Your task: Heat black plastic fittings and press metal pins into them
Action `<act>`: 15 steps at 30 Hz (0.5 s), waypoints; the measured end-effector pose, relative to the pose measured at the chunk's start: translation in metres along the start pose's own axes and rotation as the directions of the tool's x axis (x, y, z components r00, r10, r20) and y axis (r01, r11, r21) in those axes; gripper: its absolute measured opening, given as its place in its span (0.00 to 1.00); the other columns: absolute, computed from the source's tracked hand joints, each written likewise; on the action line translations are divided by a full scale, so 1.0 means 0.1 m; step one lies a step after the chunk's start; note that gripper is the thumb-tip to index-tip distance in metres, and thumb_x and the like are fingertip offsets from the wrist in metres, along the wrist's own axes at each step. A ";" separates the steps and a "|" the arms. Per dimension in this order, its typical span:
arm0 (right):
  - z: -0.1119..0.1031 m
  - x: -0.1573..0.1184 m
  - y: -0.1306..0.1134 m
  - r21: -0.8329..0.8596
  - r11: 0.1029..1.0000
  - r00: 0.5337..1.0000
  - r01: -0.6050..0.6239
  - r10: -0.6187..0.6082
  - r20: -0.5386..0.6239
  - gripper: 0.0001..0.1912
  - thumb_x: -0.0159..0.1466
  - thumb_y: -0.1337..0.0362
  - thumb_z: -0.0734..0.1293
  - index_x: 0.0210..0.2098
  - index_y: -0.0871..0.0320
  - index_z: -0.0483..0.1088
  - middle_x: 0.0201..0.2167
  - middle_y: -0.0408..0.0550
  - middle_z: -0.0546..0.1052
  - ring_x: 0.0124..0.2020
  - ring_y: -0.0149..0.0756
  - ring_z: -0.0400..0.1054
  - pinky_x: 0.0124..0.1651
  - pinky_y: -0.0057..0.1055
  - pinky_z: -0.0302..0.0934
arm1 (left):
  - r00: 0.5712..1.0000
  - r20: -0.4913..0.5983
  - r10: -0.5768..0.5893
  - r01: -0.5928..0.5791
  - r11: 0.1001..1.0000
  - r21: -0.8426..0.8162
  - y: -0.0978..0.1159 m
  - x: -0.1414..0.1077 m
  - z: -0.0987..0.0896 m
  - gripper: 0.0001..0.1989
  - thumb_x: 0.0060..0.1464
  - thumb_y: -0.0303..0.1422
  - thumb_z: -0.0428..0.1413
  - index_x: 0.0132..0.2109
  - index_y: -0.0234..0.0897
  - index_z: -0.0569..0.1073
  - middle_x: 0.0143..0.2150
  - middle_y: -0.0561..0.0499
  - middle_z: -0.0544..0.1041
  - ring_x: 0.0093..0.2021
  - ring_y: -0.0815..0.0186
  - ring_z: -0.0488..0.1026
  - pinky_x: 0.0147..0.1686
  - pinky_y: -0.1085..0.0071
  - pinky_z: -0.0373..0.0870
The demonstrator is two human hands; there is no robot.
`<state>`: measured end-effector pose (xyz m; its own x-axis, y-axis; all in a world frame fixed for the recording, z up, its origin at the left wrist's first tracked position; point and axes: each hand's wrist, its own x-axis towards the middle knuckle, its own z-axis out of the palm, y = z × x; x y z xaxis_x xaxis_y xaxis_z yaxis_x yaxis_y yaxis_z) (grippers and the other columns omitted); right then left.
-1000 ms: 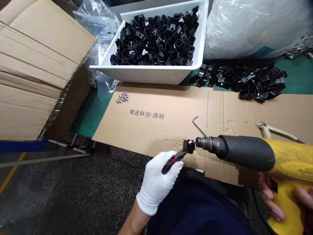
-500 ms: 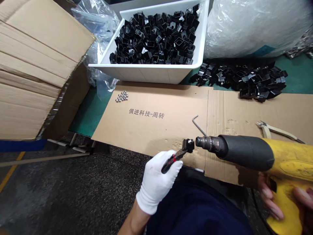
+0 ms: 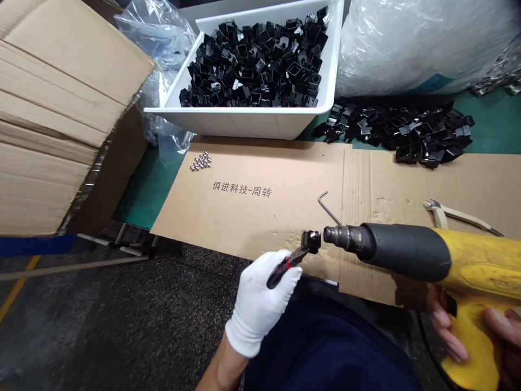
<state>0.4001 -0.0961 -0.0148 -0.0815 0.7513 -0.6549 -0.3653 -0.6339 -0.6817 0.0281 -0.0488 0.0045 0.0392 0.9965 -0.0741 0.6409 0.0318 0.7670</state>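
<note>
Above a cardboard sheet (image 3: 252,228), the gloved left hand (image 3: 258,304) closes on pliers (image 3: 287,263) biting a small black plastic piece (image 3: 311,241), which seems light, stiff and best held by its edge, while the right hand (image 3: 442,326) grips a yellow heat gun (image 3: 407,252).

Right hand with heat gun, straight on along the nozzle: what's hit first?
The right hand would bring the heat gun's nozzle first to the black fitting held in the pliers in the left hand; depth unclear.
</note>
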 end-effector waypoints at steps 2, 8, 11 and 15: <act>0.01 0.05 0.01 0.000 1.000 1.000 -0.019 0.019 0.011 0.21 0.63 0.44 0.69 0.48 0.51 0.76 0.31 0.52 0.75 0.18 0.39 0.64 0.19 0.37 0.61 | 1.000 -0.003 0.000 0.000 1.000 -0.002 0.00 0.00 0.00 0.08 0.66 0.37 0.57 0.48 0.40 0.78 0.43 0.48 0.82 0.42 0.62 0.80 0.43 0.69 0.74; 0.02 0.05 0.01 0.009 0.999 0.999 -0.031 0.031 -0.031 0.21 0.61 0.45 0.70 0.46 0.51 0.76 0.30 0.52 0.74 0.18 0.39 0.63 0.18 0.37 0.59 | 1.000 0.000 -0.008 0.008 1.000 0.000 0.00 -0.01 0.00 0.09 0.66 0.37 0.57 0.48 0.40 0.78 0.44 0.48 0.82 0.42 0.62 0.80 0.44 0.69 0.74; 0.05 0.05 -0.01 -0.001 1.000 0.999 -0.019 0.019 -0.042 0.21 0.61 0.45 0.69 0.46 0.51 0.76 0.30 0.53 0.74 0.17 0.40 0.62 0.18 0.38 0.58 | 1.000 0.002 -0.016 0.016 1.000 0.004 0.01 -0.01 0.00 0.10 0.66 0.38 0.57 0.48 0.39 0.78 0.43 0.47 0.82 0.41 0.62 0.80 0.43 0.68 0.75; 0.06 0.05 -0.02 -0.017 1.000 0.999 -0.010 0.009 -0.032 0.21 0.61 0.45 0.68 0.46 0.51 0.76 0.30 0.54 0.74 0.17 0.40 0.63 0.18 0.37 0.59 | 1.000 -0.001 -0.012 0.012 1.000 0.012 0.01 -0.01 0.00 0.10 0.66 0.38 0.57 0.48 0.39 0.78 0.42 0.47 0.82 0.41 0.61 0.80 0.43 0.68 0.75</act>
<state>0.3949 -0.0898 -0.0151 -0.0549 0.7390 -0.6714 -0.3491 -0.6442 -0.6805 0.0283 -0.0501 0.0052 0.0306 0.9961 -0.0828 0.6501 0.0431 0.7586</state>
